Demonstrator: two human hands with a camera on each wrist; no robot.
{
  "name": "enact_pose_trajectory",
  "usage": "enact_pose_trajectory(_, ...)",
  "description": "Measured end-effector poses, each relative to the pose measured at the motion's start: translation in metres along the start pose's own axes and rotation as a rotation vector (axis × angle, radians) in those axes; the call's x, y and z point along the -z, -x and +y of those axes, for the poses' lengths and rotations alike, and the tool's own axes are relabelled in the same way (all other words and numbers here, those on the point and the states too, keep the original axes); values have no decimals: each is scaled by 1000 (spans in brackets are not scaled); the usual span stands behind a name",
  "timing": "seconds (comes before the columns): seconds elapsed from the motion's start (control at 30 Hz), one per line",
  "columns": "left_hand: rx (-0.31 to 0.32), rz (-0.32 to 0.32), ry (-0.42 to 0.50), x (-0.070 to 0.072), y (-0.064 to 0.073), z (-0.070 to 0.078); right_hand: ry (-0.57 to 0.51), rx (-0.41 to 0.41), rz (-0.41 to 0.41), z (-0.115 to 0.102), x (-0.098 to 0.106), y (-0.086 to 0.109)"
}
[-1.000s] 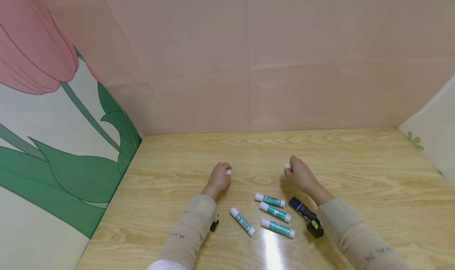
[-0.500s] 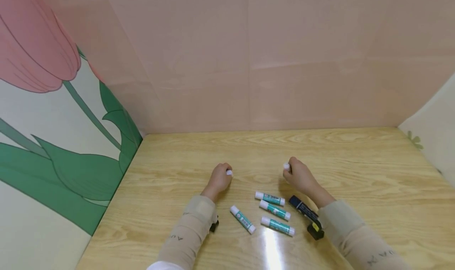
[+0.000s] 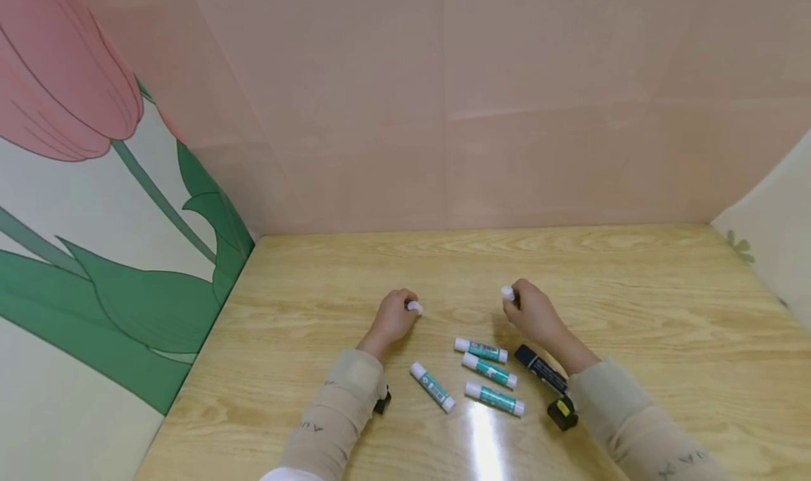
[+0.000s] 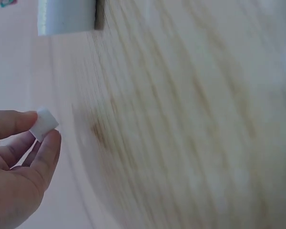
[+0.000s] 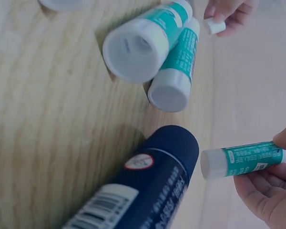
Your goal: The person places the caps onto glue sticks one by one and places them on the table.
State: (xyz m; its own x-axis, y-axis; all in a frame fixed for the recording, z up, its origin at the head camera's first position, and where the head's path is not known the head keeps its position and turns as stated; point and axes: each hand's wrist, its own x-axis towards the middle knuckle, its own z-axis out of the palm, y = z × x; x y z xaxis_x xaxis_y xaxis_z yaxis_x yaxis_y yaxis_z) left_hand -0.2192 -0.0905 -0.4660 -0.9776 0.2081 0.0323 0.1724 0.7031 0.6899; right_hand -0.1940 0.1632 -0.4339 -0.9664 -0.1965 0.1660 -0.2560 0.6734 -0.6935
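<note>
My left hand [image 3: 391,320] pinches a small white cap [image 4: 44,125] between thumb and fingers, a little above the table. To the right, my right hand [image 3: 535,312] grips a glue stick [image 5: 250,160] with a green label and a white end. In the head view mostly the white end of that glue stick shows past the fingers. Several green-and-white glue sticks [image 3: 494,399] lie on the table between the forearms. One of these, a lone glue stick [image 3: 433,388], lies at a slant nearer the left forearm.
A dark navy tube [image 3: 541,368] with a barcode lies beside the right wrist. A black block with a yellow patch [image 3: 562,413] is under the right sleeve, and another black piece [image 3: 383,401] is by the left sleeve. Walls stand behind the wooden table [image 3: 317,284].
The white cap in my left hand has tilted and now sticks out further to the right. My right hand's glue stick has shifted slightly left and up. The glue sticks on the table stay put.
</note>
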Motion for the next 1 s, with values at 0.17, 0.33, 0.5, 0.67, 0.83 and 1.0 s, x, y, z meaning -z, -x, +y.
enact_pose_trajectory(0.17,1,-10,52,0,2,2,-9,-47,-42,-4,0,3)
enact_pose_trajectory(0.33,7,-9,77,1,4,11,-25,-60,-51,-6,-4,5)
enact_pose_trajectory(0.5,1,-6,94,1,6,16,-11,-28,-31,-9,-5,8)
enact_pose_trajectory(0.67,-1,-7,122,2,10,21,-12,-7,-25,-13,-6,11)
enact_pose_trajectory(0.83,6,-3,163,2,12,24,-9,-4,-20,-16,-7,13)
enact_pose_trajectory(1.0,17,-6,213,2,14,25,0,-2,-19,-17,-8,15)
